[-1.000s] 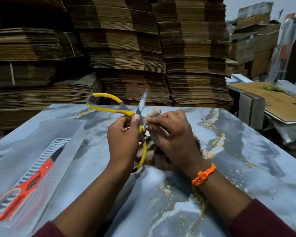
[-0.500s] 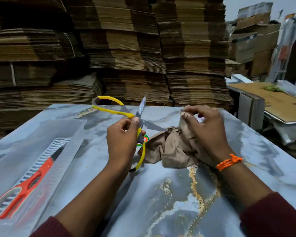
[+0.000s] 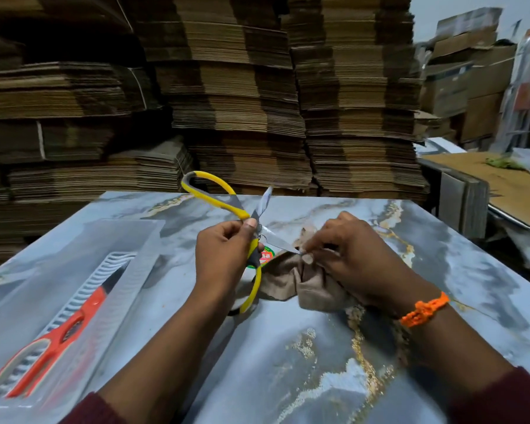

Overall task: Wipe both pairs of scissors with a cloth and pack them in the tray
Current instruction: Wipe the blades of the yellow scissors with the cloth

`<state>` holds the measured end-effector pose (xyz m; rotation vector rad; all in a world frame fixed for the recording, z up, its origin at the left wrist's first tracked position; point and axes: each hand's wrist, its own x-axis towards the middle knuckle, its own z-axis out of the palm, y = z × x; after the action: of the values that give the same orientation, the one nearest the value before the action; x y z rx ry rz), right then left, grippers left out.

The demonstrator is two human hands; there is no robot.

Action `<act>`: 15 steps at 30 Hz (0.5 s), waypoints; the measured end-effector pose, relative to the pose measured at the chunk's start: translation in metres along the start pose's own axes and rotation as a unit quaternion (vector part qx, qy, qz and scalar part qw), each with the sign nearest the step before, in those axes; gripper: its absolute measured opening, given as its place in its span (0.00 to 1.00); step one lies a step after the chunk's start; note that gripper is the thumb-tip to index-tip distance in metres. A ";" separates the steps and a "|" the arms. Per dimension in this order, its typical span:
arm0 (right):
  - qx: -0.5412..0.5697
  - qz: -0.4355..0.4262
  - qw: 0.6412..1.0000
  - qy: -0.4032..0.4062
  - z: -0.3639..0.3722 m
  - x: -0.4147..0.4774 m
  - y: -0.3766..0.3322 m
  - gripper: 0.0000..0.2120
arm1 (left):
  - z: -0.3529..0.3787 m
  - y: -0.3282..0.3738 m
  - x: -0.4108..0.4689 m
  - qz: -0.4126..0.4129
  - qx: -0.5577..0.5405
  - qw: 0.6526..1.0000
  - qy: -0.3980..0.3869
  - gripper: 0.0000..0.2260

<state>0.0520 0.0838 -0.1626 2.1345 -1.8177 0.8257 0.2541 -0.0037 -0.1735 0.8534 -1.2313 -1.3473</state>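
My left hand (image 3: 224, 255) grips the yellow-handled scissors (image 3: 214, 195) at the pivot, blades spread apart above the marble table (image 3: 288, 362). One blade points up, the other slants right and down. My right hand (image 3: 352, 258) pinches the tan cloth (image 3: 288, 280) around the tip of that lower blade. The rest of the cloth lies bunched on the table under my right hand. At the left, the orange-handled scissors (image 3: 52, 341) lie in the clear plastic tray (image 3: 83, 249), blade pointing away from me.
Tall stacks of flattened cardboard (image 3: 242, 102) rise right behind the table's far edge. A lower bench with cardboard sheets (image 3: 502, 191) stands to the right. A small round sticker (image 3: 266, 255) lies under the scissors.
My right hand moved back left from the table's far right and now pinches the cloth onto the lower blade tip. The yellow scissors rotated a little, the upper handle loop shifting right.
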 end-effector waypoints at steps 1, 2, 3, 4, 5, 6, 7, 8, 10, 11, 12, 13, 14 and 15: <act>0.007 0.028 0.999 0.020 -0.003 -0.001 0.004 0.06 | 0.002 -0.001 0.000 -0.001 0.004 1.000 -0.015 0.12; 0.027 0.055 0.997 0.055 -0.006 -0.002 0.005 0.06 | 0.004 -0.003 -0.001 -0.004 0.007 1.000 -0.030 0.13; 0.047 0.073 0.992 0.094 -0.007 -0.002 0.005 0.05 | 0.006 -0.005 -0.001 -0.003 0.012 0.999 -0.041 0.14; 0.062 0.079 0.987 0.125 -0.009 -0.001 0.001 0.05 | 0.007 -0.007 -0.002 0.001 0.025 0.999 -0.047 0.15; 0.069 0.078 0.984 0.144 -0.010 0.000 -0.004 0.06 | 0.008 -0.008 -0.004 0.008 0.042 0.998 -0.049 0.15; 0.077 0.076 0.982 0.156 -0.009 0.001 -0.009 0.07 | 0.008 -0.009 -0.004 0.015 0.057 0.997 -0.049 0.16; 0.087 0.079 0.980 0.163 -0.009 0.002 -0.014 0.07 | 0.007 -0.009 -0.004 0.019 0.062 0.997 -0.043 0.15; 0.100 0.087 0.977 0.169 -0.008 0.002 -0.017 0.08 | 0.005 -0.008 -0.003 0.015 0.054 0.998 -0.035 0.15; 0.134 0.111 0.970 0.167 -0.005 0.004 -0.020 0.06 | 0.003 -0.005 0.001 -0.002 0.027 0.999 -0.025 0.14; 0.153 0.119 0.968 0.158 -0.003 0.004 -0.021 0.05 | 0.002 -0.004 0.002 -0.008 0.021 0.999 -0.024 0.14; 0.167 0.121 0.968 0.145 -0.002 0.003 -0.022 0.03 | 0.002 -0.003 0.002 -0.011 0.019 0.999 -0.024 0.13; 0.173 0.114 0.970 0.129 0.000 0.002 -0.024 0.02 | 0.002 -0.003 0.002 -0.010 0.018 1.000 -0.023 0.13; 0.170 0.105 0.974 0.110 0.002 0.002 -0.026 0.02 | 0.002 -0.003 0.001 -0.006 0.021 1.000 -0.023 0.13; 0.161 0.090 0.978 0.093 0.005 0.001 -0.029 0.02 | 0.003 -0.003 0.000 -0.001 0.025 0.999 -0.021 0.13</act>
<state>0.0812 0.0871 -0.1606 2.0008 -1.9061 1.3984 0.2509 -0.0037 -0.1761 0.8648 -1.3019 -1.3476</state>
